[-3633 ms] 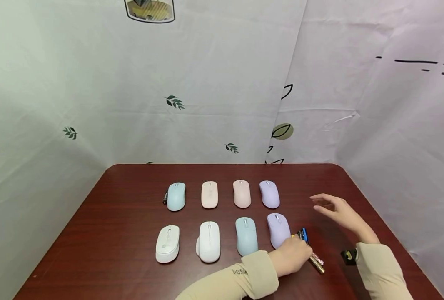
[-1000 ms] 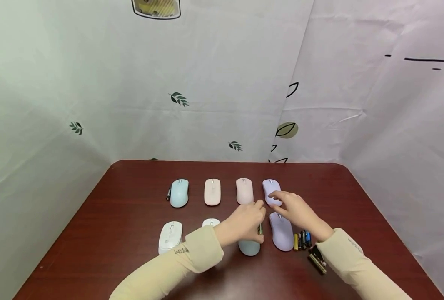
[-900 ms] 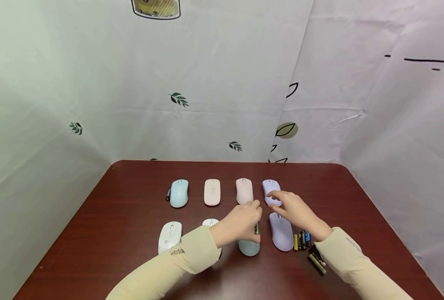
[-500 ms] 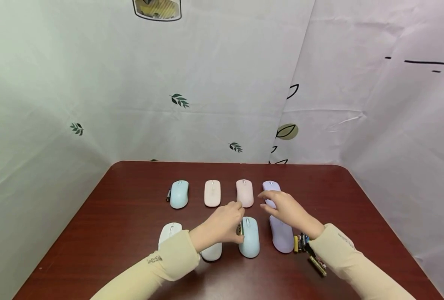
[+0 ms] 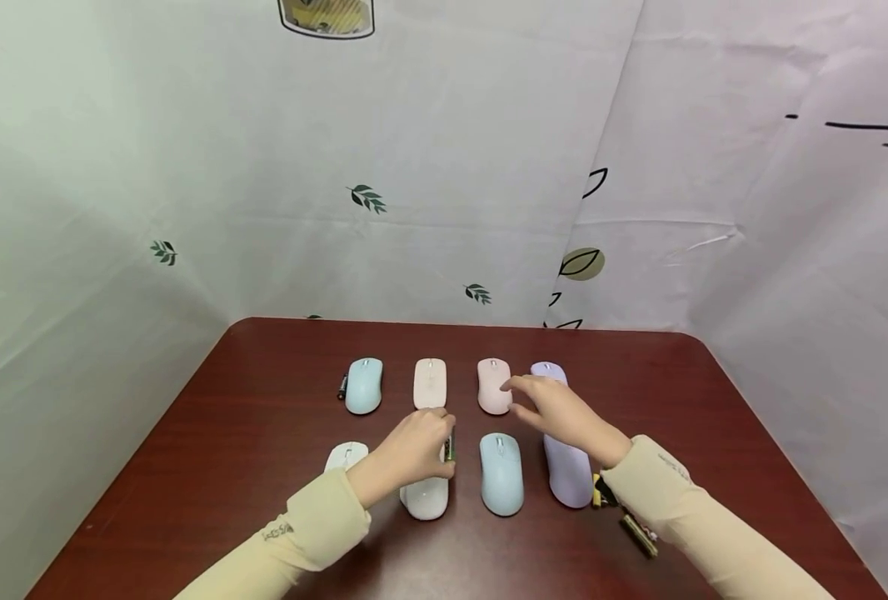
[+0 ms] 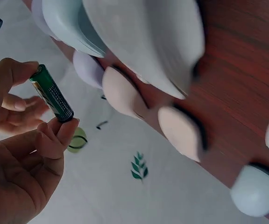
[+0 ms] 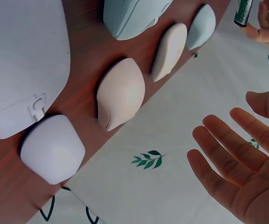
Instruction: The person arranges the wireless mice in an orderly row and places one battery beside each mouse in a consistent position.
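Reddish-brown table [image 5: 264, 467], pale hanging cloth [image 5: 474, 108], green leaf prints [image 5: 367, 198], soft light

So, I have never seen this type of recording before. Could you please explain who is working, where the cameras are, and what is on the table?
There is no machine: these are a person's bare left hand and right hand. The widest picture comes from a camera on the head, looking forward and down; the other two come from a camera on each wrist. On the dark red table, eight pale computer mice form two rows of four. Some loose batteries lie near the right sleeve, and a dark battery beside one light blue mouse. The left hand pinches a green battery; the right holds nothing.
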Tool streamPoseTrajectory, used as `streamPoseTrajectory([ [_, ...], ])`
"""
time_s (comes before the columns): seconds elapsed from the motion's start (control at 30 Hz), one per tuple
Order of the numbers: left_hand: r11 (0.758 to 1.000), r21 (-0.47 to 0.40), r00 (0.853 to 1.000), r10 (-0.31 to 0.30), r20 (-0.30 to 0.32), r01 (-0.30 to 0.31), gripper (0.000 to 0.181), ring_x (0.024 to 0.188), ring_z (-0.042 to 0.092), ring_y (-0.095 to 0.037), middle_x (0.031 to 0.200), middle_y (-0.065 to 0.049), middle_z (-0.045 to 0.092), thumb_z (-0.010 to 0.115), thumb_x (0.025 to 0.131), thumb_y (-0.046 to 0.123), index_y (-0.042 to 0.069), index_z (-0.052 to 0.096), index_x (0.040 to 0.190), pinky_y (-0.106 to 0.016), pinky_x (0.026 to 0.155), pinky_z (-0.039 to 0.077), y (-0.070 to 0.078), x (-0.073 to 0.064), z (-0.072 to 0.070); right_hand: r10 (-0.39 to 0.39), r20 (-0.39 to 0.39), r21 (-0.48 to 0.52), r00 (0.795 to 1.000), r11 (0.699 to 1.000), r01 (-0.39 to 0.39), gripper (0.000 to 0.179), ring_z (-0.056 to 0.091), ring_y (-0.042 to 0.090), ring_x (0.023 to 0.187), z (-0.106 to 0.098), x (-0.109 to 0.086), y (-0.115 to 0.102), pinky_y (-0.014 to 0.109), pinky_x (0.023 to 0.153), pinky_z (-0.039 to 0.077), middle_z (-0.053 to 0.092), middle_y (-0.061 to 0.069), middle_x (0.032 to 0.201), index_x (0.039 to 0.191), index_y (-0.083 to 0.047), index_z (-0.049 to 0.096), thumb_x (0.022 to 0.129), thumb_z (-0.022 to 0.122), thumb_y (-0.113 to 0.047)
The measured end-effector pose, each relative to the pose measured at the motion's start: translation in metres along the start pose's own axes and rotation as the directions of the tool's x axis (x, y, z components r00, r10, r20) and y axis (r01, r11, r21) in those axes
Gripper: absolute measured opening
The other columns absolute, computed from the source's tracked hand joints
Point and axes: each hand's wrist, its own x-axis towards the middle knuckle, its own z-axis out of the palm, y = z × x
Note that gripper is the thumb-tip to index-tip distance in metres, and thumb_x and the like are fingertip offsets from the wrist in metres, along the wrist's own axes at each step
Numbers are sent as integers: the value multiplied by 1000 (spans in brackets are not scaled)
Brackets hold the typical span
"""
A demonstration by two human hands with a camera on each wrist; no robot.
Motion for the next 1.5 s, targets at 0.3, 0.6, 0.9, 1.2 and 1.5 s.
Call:
streamPoseTrajectory([
  [0.3, 994, -37, 995, -104, -10, 103, 39, 80, 62, -25, 88, -11, 64, 76, 63, 8, -5, 63, 97, -35, 68, 50, -21, -14, -8, -45, -9, -31, 999, 998, 45, 25, 65, 21, 79, 5, 15, -5, 33, 71, 52, 69, 11, 98, 108, -2, 63, 83, 66, -7],
  [0.6, 983, -60, 985, -171, 17, 172, 22, 62, 48, -14, 69, -3, 52, 75, 60, 7, 0, 65, 78, -26, 54, 39, -38, -28, -10, -33, 35, 11, 999, 999, 32, 27, 64, 25, 95, 5, 32, -23, 37, 79, 52, 66, 11, 106, 113, -1, 62, 88, 63, -9],
  [0.9, 967, -18, 967, -251, 48, 253, 36, 76, 60, -22, 79, -7, 62, 83, 62, 14, -2, 68, 90, -35, 61, 50, -42, -29, -22, 13, 54, 137, 998, 990, -21, 24, 65, 26, 96, 17, 71, -35, 38, 80, 51, 68, 13, 107, 113, -3, 62, 89, 61, -9],
  [1.2, 972, 20, 971, -233, 44, 232, 39, 79, 60, -24, 81, -7, 61, 85, 63, 19, -1, 68, 91, -36, 63, 51, -41, -30, -28, 145, 89, 175, 985, 972, -159, 23, 63, 28, 96, 40, 121, -30, 36, 77, 52, 66, 15, 105, 112, -1, 62, 90, 60, -8],
  [1.5, 974, 36, 975, -222, -17, 223, 39, 79, 58, -22, 79, -4, 57, 85, 60, 22, 2, 68, 89, -36, 62, 50, -43, -42, -21, 240, 235, 21, 942, 968, -252, 31, 60, 29, 110, 68, 141, -32, 37, 88, 51, 63, 15, 120, 117, -2, 63, 87, 65, -7],
])
